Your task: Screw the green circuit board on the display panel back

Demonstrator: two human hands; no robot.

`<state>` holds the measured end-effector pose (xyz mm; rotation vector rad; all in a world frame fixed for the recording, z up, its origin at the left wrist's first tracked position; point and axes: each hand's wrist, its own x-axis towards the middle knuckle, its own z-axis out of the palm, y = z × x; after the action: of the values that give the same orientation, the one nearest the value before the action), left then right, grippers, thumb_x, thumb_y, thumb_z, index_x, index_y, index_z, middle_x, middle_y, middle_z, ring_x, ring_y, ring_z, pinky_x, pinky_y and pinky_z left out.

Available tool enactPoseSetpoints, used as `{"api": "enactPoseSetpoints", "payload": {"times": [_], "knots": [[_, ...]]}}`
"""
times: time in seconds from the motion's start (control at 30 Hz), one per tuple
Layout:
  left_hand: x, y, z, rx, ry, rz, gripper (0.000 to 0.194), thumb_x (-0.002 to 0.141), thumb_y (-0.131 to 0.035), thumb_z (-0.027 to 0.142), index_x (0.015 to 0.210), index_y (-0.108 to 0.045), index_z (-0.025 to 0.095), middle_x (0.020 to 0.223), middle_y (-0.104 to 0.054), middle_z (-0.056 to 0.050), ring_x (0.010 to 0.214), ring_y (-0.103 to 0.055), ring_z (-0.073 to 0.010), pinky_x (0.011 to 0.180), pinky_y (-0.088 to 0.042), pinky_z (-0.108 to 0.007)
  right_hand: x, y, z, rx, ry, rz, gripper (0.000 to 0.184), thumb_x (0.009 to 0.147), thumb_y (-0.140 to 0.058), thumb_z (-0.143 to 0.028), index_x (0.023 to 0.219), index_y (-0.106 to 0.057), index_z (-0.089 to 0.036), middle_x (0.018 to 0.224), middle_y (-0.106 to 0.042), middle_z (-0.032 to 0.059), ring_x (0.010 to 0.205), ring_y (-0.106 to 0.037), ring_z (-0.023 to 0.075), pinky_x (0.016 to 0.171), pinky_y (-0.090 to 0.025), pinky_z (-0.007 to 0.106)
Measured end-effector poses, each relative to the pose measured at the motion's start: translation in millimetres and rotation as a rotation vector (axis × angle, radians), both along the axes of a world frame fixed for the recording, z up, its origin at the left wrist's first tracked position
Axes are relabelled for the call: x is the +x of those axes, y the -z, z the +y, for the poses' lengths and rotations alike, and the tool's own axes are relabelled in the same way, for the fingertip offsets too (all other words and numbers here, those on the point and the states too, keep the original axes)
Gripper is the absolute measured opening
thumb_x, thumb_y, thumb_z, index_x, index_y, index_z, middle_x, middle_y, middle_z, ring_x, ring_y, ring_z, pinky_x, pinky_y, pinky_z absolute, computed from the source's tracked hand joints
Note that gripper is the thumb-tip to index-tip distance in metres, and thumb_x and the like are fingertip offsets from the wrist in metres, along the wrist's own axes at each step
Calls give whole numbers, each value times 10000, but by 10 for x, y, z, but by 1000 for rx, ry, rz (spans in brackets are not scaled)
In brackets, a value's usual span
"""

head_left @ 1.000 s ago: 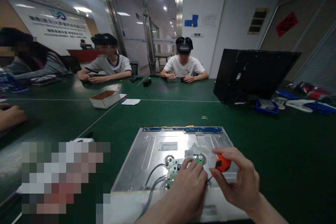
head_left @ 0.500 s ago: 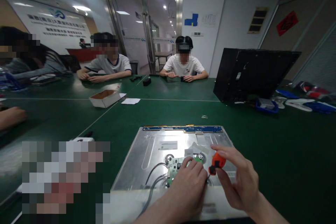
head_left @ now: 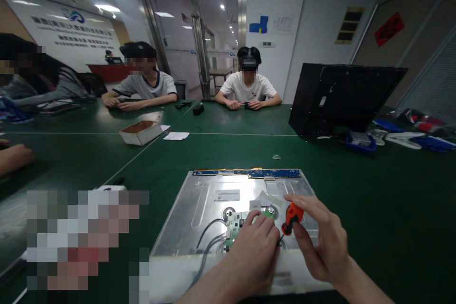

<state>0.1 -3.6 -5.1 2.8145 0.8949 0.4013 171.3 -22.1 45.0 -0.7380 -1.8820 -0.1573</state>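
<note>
Hands: while the right hand is pinching an orange-and-black screwdriver between thumb and forefinger, its other fingers loosely bent, the left hand is curling nearly closed over a circuit board; whether it is gripping anything underneath, I cannot tell
Screwdriver: lying between the hands and nearer the right, its long axis is slanting down from the right fingers towards the left hand's edge, where its tip is hiding; no brand is showing
Circuit board: its visible part is sitting just left of the left fingers, with dark cables trailing off beside the left wrist
Metal panel: the silvery sheet is lying flat under both hands and spreading beyond them
Sticker: a pale label is resting on the panel beyond the left hand, its print being too small to read
Blue strip: it is running sideways along the panel's far edge, ahead of both hands
Box: an open carton is standing well ahead and left of the left hand
Wall sign: far off to the left, it is bearing a blue logo and blurred Chinese characters
</note>
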Motion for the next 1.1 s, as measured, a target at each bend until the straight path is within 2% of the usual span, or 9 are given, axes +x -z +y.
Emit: {"api": "enactPoseSetpoints", "payload": {"times": [0.27, 0.43, 0.57, 0.7, 0.83, 0.97, 1.1], "knots": [[-5, 9, 5, -15, 12, -15, 204, 846, -514, 200, 1047, -525, 164, 1012, -601, -92, 978, -547, -259, 1012, -320, -461, -26, 70, 28, 50, 64, 49, 471, 793, -632, -129, 1230, -463, -181, 985, -626, 91, 883, -638, 212, 682, -566, 335], [-2, 25, 3, -18, 5, -14, 232, 839, -522, 209, 1068, -517, 167, 1045, -602, -103, 1016, -540, -275, 1025, -306, -478, -23, 38, 5, 77, 144, -15, 380, 830, -550, -122, 1200, -522, -205, 984, -613, 89, 851, -636, 203, 642, -564, 321], [0, 18, -3, -21, 7, -13, 216, 837, -522, 207, 1050, -517, 169, 1050, -599, -101, 1023, -535, -270, 1032, -303, -471, -11, 3, 3, 40, 67, -60, 438, 843, -482, -91, 1272, -493, -181, 1051, -647, 116, 940, -654, 228, 712, -575, 357], [3, 5, -3, -33, 1, -16, 171, 834, -515, 198, 1001, -534, 168, 1008, -601, -92, 978, -543, -261, 1024, -308, -475, -7, 58, 23, 31, 10, 36, 490, 812, -582, -108, 1277, -448, -185, 1025, -667, 104, 917, -663, 228, 723, -576, 369], [10, 3, 2, -39, 8, -6, 213, 821, -518, 188, 1031, -538, 158, 1005, -601, -95, 973, -541, -263, 1026, -302, -478, -13, 129, 31, -13, -18, 110, 549, 781, -618, -73, 1272, -405, -200, 1006, -664, 95, 894, -660, 222, 716, -576, 374], [11, -1, -1, -33, 10, -2, 244, 827, -512, 182, 1069, -522, 158, 1025, -600, -99, 989, -539, -266, 1022, -302, -480, -11, 118, 20, 16, 13, 65, 503, 797, -585, -71, 1261, -424, -179, 1057, -637, 117, 946, -643, 229, 751, -567, 384], [6, -18, -3, -21, 16, -6, 236, 838, -505, 188, 1072, -517, 158, 1052, -597, -103, 1018, -533, -270, 1026, -298, -474, 3, 60, 10, 35, 55, -17, 448, 826, -518, -77, 1267, -471, -143, 1058, -624, 134, 954, -635, 228, 722, -568, 350]]}}
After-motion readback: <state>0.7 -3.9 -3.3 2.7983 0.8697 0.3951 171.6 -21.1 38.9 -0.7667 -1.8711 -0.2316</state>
